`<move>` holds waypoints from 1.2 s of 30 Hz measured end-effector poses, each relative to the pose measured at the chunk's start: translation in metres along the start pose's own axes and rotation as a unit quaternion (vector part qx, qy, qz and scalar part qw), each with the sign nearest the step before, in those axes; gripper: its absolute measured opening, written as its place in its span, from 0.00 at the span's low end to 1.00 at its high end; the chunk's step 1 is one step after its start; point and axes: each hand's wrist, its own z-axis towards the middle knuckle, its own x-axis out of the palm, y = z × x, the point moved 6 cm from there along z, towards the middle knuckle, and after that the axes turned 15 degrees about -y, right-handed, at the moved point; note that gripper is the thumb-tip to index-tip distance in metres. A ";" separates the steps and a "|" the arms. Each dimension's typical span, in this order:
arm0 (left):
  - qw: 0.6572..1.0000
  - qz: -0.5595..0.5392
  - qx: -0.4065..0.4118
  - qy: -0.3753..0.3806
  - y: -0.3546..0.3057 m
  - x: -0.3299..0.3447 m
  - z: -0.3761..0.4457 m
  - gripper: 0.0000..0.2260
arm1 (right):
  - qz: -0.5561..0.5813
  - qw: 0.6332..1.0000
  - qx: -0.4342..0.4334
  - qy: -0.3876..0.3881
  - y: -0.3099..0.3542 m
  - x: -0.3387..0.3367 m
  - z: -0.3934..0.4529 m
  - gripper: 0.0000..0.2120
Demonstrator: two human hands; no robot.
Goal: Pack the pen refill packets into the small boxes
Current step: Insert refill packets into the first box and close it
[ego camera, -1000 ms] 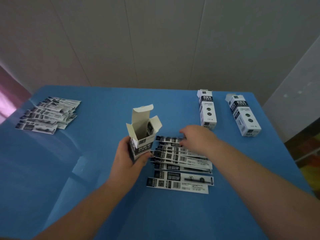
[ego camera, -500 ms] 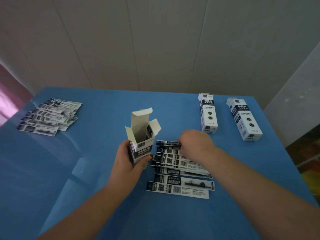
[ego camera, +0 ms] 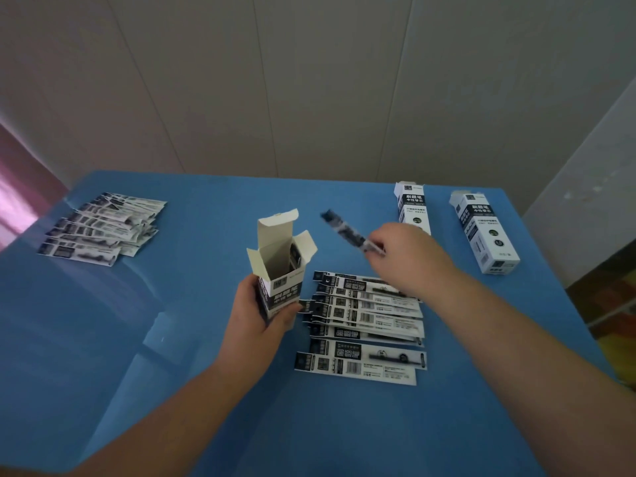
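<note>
The right hand [ego camera: 401, 256] pinched one pen refill packet [ego camera: 347, 232] by its near end, just right of the frame's centre, lifted clear of the table. The packet was blurred; its long axis ran diagonally, free end pointing up-left toward the open box [ego camera: 280, 270]. It looked light, thin and bendy, probably slick film, so an end pinch would likely let it droop; a hold nearer the middle would steer better. The left hand [ego camera: 261, 315] gripped the box upright by its lower half, flaps open, mouth upward. More packets [ego camera: 368, 318] lay fanned at lower centre, long axes running left-right, on the blue table [ego camera: 206, 407].
</note>
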 end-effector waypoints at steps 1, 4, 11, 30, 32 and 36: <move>1.000 0.003 0.003 0.000 0.000 0.000 0.000 0.23 | 0.046 0.999 0.022 -0.006 0.002 -0.012 0.000 0.12; 1.000 0.004 0.006 0.002 0.002 0.000 0.000 0.23 | 0.240 0.965 0.103 -0.008 0.010 -0.040 -0.009 0.06; 1.000 0.001 0.013 -0.005 0.003 0.002 0.001 0.23 | 0.556 0.821 0.126 0.026 0.061 -0.070 -0.027 0.07; 1.000 -0.005 0.018 0.012 -0.001 0.002 0.000 0.22 | 0.387 0.922 0.003 -0.015 0.110 -0.079 -0.006 0.03; 1.000 -0.004 0.018 0.013 -0.001 0.003 0.000 0.25 | 0.366 0.930 -0.027 -0.002 0.116 -0.085 -0.007 0.04; 1.000 -0.006 0.022 0.012 -0.003 0.002 0.001 0.30 | 0.341 0.938 -0.064 -0.003 0.124 -0.089 -0.006 0.09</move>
